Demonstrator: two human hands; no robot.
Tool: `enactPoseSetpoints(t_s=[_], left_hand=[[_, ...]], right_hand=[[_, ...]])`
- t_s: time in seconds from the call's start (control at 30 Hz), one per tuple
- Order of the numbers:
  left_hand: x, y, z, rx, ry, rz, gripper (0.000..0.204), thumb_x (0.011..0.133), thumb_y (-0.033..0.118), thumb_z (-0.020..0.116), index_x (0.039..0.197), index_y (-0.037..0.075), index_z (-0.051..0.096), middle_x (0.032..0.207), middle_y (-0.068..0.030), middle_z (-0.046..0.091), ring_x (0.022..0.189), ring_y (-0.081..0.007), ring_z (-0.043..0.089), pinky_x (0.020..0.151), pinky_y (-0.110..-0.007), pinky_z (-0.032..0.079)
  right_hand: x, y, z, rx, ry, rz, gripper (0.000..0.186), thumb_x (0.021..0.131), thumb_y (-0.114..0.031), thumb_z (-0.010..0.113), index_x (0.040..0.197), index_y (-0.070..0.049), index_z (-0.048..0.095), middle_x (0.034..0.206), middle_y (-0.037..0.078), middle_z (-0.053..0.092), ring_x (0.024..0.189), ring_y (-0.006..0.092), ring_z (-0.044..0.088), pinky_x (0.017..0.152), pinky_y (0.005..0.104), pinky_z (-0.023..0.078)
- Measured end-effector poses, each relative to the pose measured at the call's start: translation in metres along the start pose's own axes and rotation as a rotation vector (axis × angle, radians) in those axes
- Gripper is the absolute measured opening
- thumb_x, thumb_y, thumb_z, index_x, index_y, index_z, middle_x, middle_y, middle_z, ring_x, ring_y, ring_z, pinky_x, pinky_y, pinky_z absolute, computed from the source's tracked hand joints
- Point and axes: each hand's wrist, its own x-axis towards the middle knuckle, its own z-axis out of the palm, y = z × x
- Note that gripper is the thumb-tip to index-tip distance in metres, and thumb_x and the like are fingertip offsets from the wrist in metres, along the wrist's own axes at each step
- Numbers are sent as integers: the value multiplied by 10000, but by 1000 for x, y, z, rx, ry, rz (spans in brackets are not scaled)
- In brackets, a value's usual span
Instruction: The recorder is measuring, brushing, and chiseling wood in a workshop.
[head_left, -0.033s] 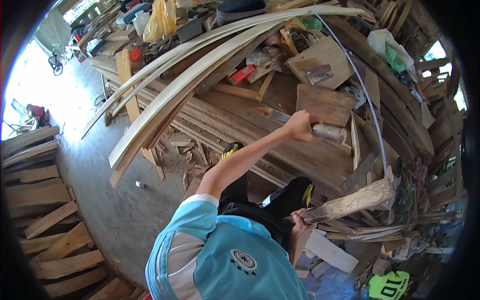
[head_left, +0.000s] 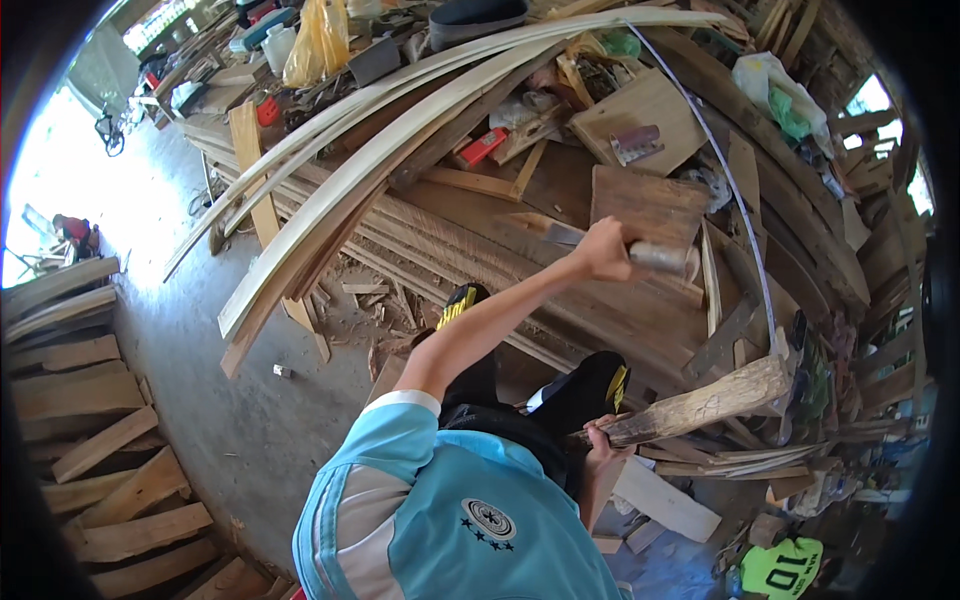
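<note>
My left hand [head_left: 604, 252] is closed around a chisel-like tool with a thick round handle [head_left: 662, 259]. Its flat metal blade [head_left: 562, 234] sticks out on the other side of the fist, over the stacked boards [head_left: 480, 245]. Lower down, my right hand [head_left: 602, 440] grips the narrow end of a rough wooden club [head_left: 700, 405], which widens toward the right. The club is apart from the tool's handle. A brown wooden block [head_left: 650, 203] lies just beyond my left hand.
Long curved pale strips [head_left: 400, 110] arch across the pile. A red box [head_left: 482, 147] and a square board [head_left: 640, 122] lie beyond. A thin pale strip [head_left: 728, 175] bends down the right side. Cut planks [head_left: 75, 390] line the floor at left.
</note>
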Motion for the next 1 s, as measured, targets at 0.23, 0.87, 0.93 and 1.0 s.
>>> enactPoseSetpoints(t_s=[0.23,0.87,0.93,1.0], left_hand=[[19,-1,-36,-669,211,-288,106,630,64,657,646,33,557,568,39,496,482,-39,441,404,-221,348],[25,-30,-94,-768,421,-353,123,663,-28,564,628,38,467,452,-7,417,343,-80,351,339,-223,256],[25,-31,-94,-789,437,-362,123,662,-28,564,623,37,467,449,-8,417,340,-81,351,338,-224,255],[26,-31,-93,-774,399,-336,126,660,-26,564,615,36,465,445,-8,414,339,-79,349,338,-223,254]], right_hand=[[-4,-3,-1,-10,79,92,311,551,22,624,827,22,481,708,64,545,609,152,535,566,277,475],[7,-9,16,-118,-136,64,106,540,21,628,586,-4,535,557,25,547,504,104,531,518,237,439],[8,-8,16,-137,-166,36,104,539,17,629,584,-2,537,556,26,549,503,106,533,513,239,440],[9,-4,14,-181,-201,34,106,534,16,632,584,-1,541,554,29,551,501,106,536,509,243,442]])
